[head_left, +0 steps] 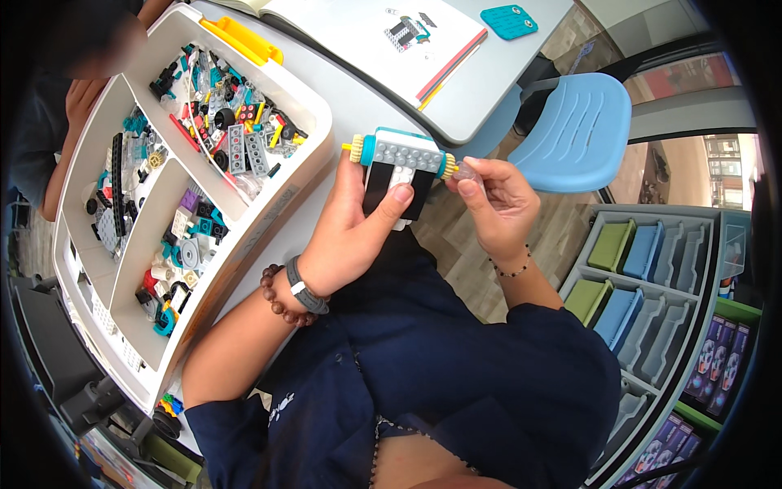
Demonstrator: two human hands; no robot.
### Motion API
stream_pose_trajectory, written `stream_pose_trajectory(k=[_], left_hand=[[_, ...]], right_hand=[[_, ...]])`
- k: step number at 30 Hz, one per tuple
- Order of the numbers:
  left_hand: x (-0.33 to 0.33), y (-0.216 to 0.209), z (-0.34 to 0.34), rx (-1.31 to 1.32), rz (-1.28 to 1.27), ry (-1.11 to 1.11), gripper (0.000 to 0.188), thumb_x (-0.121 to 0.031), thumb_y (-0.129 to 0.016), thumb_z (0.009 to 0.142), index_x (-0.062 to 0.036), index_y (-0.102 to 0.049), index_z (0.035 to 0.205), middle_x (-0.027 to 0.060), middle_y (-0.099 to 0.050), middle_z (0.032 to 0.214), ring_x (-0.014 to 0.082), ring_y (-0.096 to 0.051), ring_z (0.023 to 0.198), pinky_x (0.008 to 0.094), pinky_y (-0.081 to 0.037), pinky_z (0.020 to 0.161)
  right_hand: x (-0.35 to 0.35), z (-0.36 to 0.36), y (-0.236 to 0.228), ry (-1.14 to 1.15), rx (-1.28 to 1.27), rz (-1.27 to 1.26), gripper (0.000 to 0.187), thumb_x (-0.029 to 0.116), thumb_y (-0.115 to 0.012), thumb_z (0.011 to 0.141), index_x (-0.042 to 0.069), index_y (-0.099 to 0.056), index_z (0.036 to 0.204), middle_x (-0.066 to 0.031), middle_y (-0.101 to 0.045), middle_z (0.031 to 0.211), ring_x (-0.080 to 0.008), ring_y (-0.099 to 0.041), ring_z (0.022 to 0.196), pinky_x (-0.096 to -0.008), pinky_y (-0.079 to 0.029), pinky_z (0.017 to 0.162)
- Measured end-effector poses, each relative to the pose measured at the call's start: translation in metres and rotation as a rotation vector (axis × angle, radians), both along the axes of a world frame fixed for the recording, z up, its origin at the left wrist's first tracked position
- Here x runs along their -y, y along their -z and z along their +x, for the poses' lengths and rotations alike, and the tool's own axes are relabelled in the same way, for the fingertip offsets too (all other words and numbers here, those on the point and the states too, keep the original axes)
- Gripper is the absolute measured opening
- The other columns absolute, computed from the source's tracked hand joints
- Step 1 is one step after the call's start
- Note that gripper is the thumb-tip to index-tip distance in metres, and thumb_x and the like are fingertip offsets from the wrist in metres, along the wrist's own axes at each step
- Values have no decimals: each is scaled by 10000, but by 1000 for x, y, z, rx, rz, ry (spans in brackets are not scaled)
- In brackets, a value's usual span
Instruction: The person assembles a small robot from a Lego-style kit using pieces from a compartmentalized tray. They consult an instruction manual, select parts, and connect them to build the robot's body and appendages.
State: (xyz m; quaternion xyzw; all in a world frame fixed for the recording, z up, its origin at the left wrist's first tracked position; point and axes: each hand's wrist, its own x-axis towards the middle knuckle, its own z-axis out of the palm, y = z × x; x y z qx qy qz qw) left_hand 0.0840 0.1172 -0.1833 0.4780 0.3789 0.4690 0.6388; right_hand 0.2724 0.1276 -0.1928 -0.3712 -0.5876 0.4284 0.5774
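Observation:
My left hand point(346, 232) is wrapped round a building-brick model point(399, 153), its thumb pressed on the front. The model has a grey studded top with a teal edge, a black body and a white strip down the middle. Teal collars and tan gears sit at both its ends, and a yellow axle tip pokes out at the left. At the right end, my right hand point(509, 212) pinches a small translucent piece point(467, 173) close against the right gear point(448, 166). Whether that piece touches the gear I cannot tell.
A white sorting tray point(269, 220) full of loose bricks stands on the table at left. Another person's hand point(81, 102) is beside it. An open instruction book point(358, 49) and a teal case point(509, 22) lie ahead. A blue chair point(574, 134) and drawer rack point(643, 285) stand right.

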Motion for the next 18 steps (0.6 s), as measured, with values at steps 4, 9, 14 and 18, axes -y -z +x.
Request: stream_pose_trajectory(k=[4,9,14,18], left_hand=[[0,2,-1,-74,66,5,452,-162,-504,895,-29,-283,1267,96,-458,1164,154,-477,1023,292,-382,881],[-1,0,-1,-80,90,3,462,-165,-511,891,-29,-282,1269,90,-465,1145,145,-486,1003,286,-387,868],[-1,-5,0,-2,18,-5,483,-178,-549,868,-3,-301,1243,99,-414,1172,160,-367,1129,304,-269,978],[-1,-4,-1,-18,6,5,467,-173,-542,873,-3,-303,1236,96,-425,1158,155,-382,1109,299,-287,966]], right_hand=[[1,-1,1,0,-24,-14,228,-50,-605,794,-68,-554,1016,-112,-615,899,-127,-607,823,-238,-488,763],[1,4,4,-2,88,33,210,1,-571,834,-60,-533,1032,-133,-601,930,-161,-606,844,-296,-518,780],[0,7,3,48,252,150,238,-32,-587,813,-67,-533,1042,-132,-600,925,-143,-601,829,-252,-492,749],[-1,9,2,59,336,225,256,-52,-597,797,-65,-536,1046,-131,-599,931,-132,-595,815,-235,-478,731]])
